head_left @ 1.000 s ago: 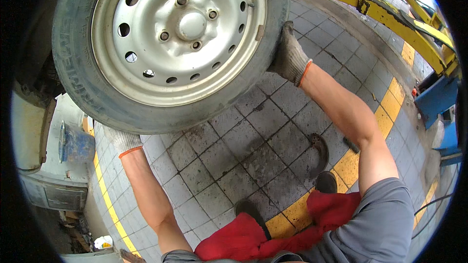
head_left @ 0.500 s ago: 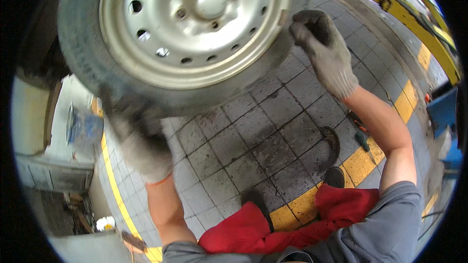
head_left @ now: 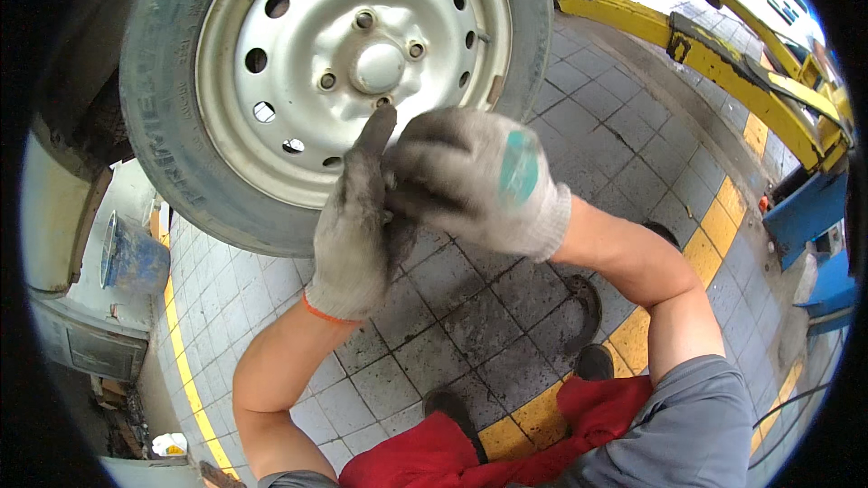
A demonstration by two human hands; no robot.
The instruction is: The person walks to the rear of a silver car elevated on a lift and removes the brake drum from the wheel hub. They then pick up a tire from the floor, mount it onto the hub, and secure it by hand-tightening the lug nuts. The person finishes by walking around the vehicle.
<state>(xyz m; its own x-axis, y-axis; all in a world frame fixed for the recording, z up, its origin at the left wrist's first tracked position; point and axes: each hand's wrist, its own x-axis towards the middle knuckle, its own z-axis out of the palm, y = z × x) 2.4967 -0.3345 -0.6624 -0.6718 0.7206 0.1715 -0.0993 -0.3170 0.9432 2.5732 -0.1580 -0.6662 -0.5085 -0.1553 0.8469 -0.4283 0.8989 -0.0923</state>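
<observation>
Head view: the wheel (head_left: 377,68) stands upright beside the car (head_left: 59,217), before you.
Your left hand (head_left: 349,230) is nearly straight, your right hand (head_left: 484,176) curled beside it; what they grip, if anything, you cannot tell. The wheel looks mounted, its fastening unclear. Grey tiled floor (head_left: 588,140) lies below, a blue bucket (head_left: 137,258) left, a yellow lift arm (head_left: 624,14) right.

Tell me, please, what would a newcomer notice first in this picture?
Probably the large silver-rimmed wheel, filling the upper left and middle. In front of its lower edge, the gloved left hand and right hand overlap in view. A yellow metal arm slants across the upper right.
</observation>
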